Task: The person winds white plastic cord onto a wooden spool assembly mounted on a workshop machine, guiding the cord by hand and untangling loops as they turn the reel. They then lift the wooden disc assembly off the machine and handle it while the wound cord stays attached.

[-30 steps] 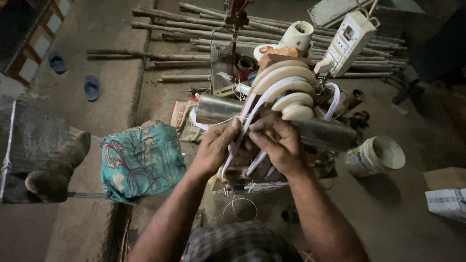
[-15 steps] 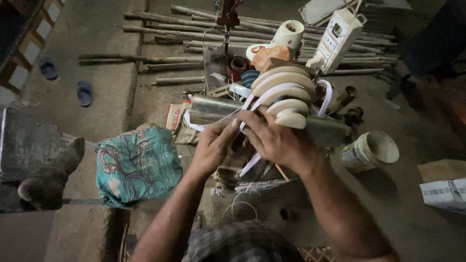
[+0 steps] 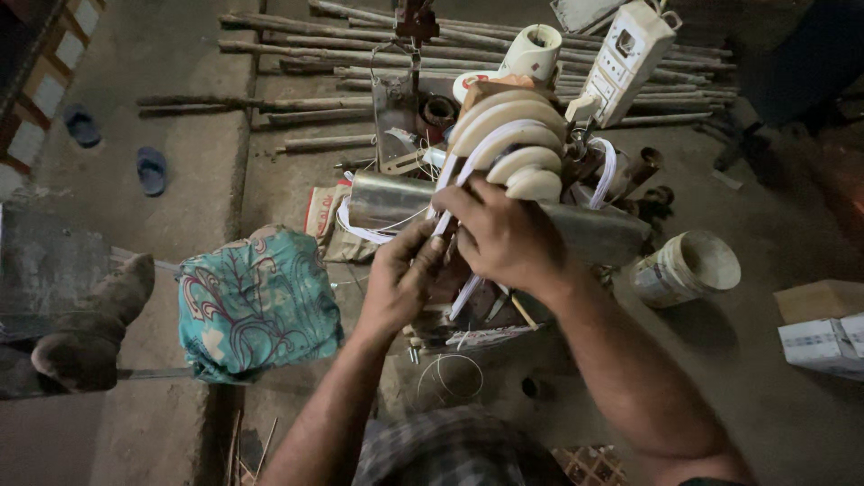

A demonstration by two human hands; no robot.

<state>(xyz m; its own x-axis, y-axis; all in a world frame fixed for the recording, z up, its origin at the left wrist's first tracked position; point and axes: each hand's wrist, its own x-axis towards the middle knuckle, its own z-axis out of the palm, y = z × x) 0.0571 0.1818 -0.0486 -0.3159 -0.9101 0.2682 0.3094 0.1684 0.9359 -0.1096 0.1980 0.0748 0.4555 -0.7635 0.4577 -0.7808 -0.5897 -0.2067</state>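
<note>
Fingertips of the right hand are curled and pressed onto the white tape where it leaves the coil. The coil is a thick bundle of cream loops, ribbed and rounded, wound over with the flat white tape; it sits on a metal cylinder in the middle of the floor, just above both hands. Below the right palm a loose end of tape hangs down.

Left hand fingers are bunched together, pinching the tape from below, close against the right hand; how tight the pinch is cannot be told.

Behind the coil stand a white socket box and a white lamp holder, with long rods lying beyond. A bucket lies tipped to the right, a teal cloth left, two blue sandals farther left, cartons at the right edge.
</note>
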